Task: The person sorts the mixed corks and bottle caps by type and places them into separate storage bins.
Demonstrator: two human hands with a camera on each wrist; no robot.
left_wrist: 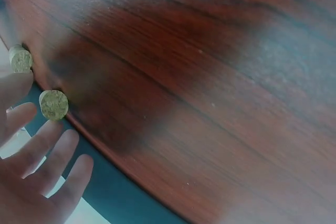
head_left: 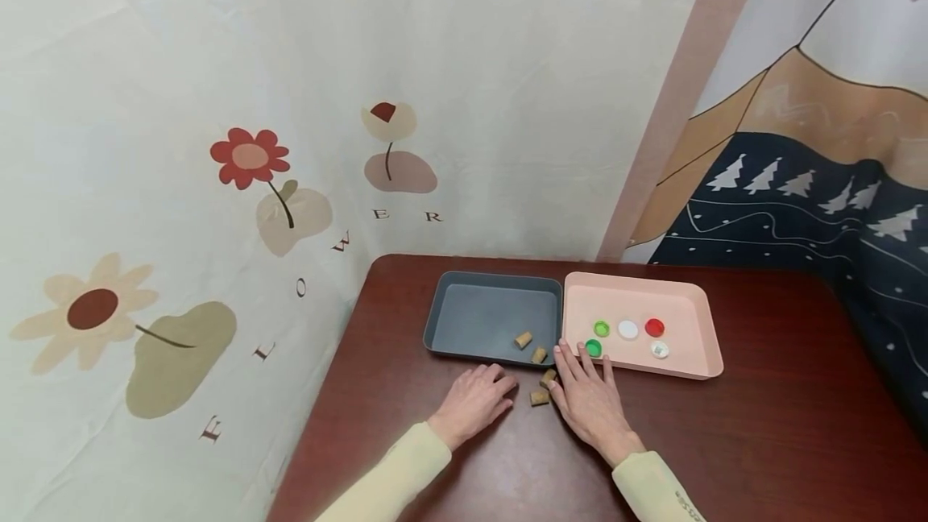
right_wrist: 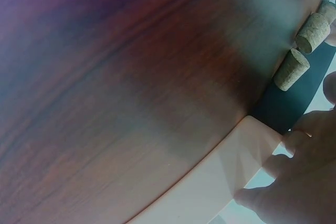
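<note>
Two corks [head_left: 540,399] [left_wrist: 54,104] lie on the table just in front of the trays. Another pair of corks [head_left: 524,340] is in the dark grey tray [head_left: 464,284], near its front right corner. My left hand [head_left: 474,401] is at the grey tray's front edge, left of the table corks, with its fingers [left_wrist: 68,150] apart and loosely bent. On the other side, my right hand [head_left: 589,401] reaches over the front edge of the pink tray [head_left: 689,304], fingers extended. Its thumb lies close to the table corks; whether it touches one I cannot tell.
Inside the pink tray are several round caps: a light green cap [head_left: 602,329], a darker green cap [head_left: 594,347], a white cap [head_left: 627,330], a red cap [head_left: 655,327] and a patterned white cap [head_left: 659,350]. Printed curtains [head_left: 507,103] hang behind the brown table [head_left: 783,393].
</note>
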